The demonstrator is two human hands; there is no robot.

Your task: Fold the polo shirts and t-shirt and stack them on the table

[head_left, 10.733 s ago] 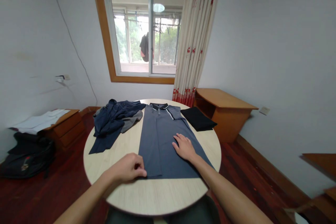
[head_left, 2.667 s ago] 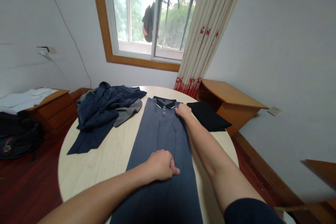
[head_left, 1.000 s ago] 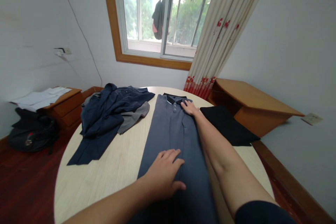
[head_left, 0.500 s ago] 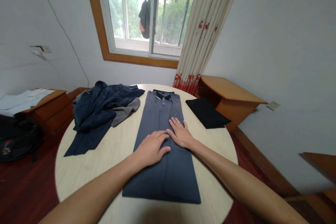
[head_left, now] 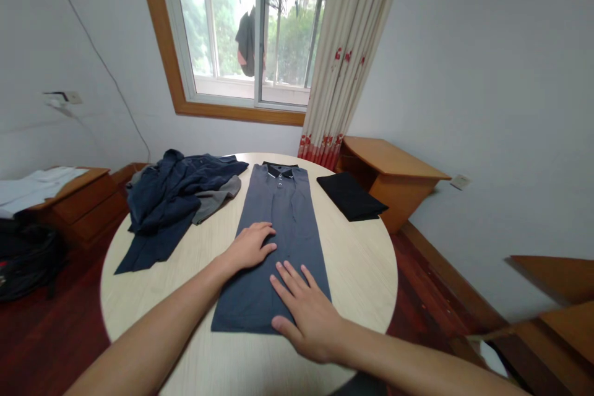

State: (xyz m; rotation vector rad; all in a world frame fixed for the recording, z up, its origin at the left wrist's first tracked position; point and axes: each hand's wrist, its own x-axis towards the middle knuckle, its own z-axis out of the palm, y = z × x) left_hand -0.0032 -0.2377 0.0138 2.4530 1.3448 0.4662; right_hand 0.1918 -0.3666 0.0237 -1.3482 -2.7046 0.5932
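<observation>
Head view: I see the grey polo shirt (head_left: 283, 216) lying on the round table (head_left: 362, 260) under both flat, open palms, which grasp nothing. Its sides seem folded in already; the crosswise folds look left to do. The left hand (head_left: 248, 246) presses mid-shirt. The right hand (head_left: 309, 315), beside it half a second ago, now sits at the hem.

On the far left of the round table (head_left: 362, 253) you find a heap of navy clothes (head_left: 171, 198) lying over a grey garment (head_left: 218, 193). At far right lies a folded black cloth (head_left: 351, 195). Behind it stand a wooden cabinet (head_left: 394, 176) and a flowered curtain (head_left: 346, 55) beside the window (head_left: 223, 31).
</observation>
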